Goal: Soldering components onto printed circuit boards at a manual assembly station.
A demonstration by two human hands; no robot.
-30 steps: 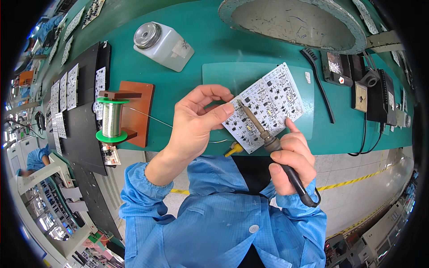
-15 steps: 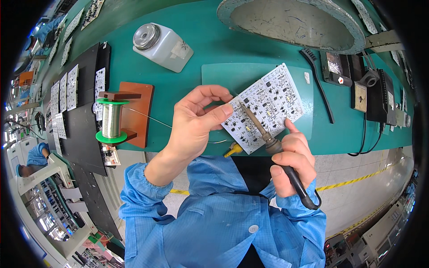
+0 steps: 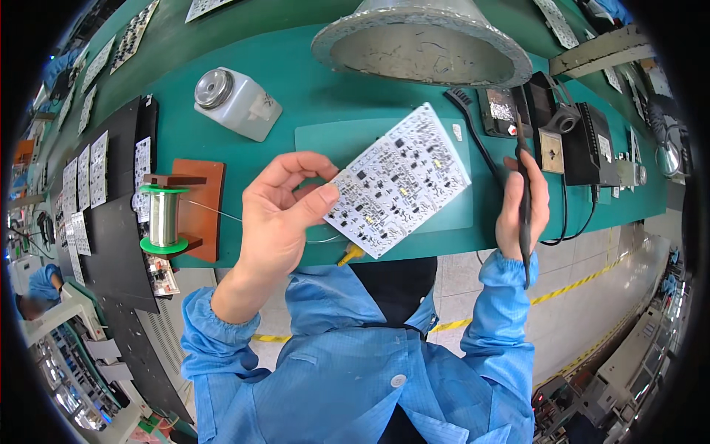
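Note:
A white circuit board point(image 3: 399, 181), crowded with small black parts, is tilted over the pale green mat point(image 3: 310, 140). My left hand point(image 3: 285, 207) pinches its left edge between thumb and fingers. Solder wire runs from a green-flanged spool point(image 3: 164, 218) toward that hand, and a length of it shows again beyond the wrist; whether the fingers hold it too is hidden. On the right, my right hand point(image 3: 525, 203) is closed around a soldering iron point(image 3: 526, 248). The iron stands nearly upright in the picture, away from the board, its front end by a dark tray point(image 3: 497, 111).
A white bottle with a metal cap point(image 3: 240, 107) stands at the back left. Above the board hangs a wide grey hood point(image 3: 429, 52). A black brush point(image 3: 473, 126) lies beside the mat, near a soldering iron holder point(image 3: 558, 118). More boards point(image 3: 98, 170) rest on a black rack.
My right hand has carried the soldering iron off the board, rightward to the dark tray. The left hand keeps its hold on the board. The whole view has shifted slightly.

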